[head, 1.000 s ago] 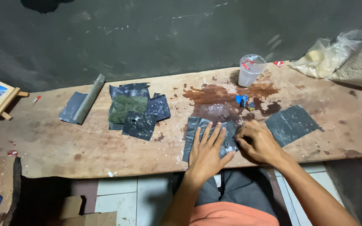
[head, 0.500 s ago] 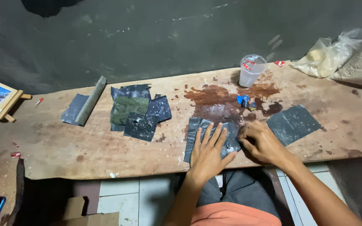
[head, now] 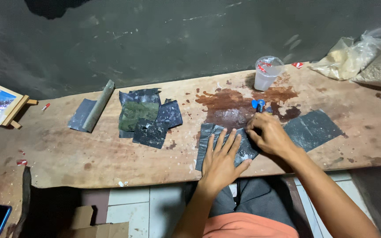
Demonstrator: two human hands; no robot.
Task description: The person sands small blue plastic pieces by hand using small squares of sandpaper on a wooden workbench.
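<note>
Little has moved since a second ago; both hands have crept slightly toward the cup (head: 267, 72), staying on the dark sheet (head: 219, 143); that sheet lies at the plank's (head: 89, 163) near edge, well in front of the cup; left hand (head: 221, 161) presses it flat, fingers spread; right hand (head: 269, 134) is clenched on its far corner, whether around something I cannot tell; firm, even pressure seems wise; brown stains spread beside the cup; behind it, a dark wall (head: 155, 39).

dark grey sandpaper sheet (head: 208, 137), brown-stained wooden board (head: 111, 154), clear plastic cup (head: 267, 72)
</note>
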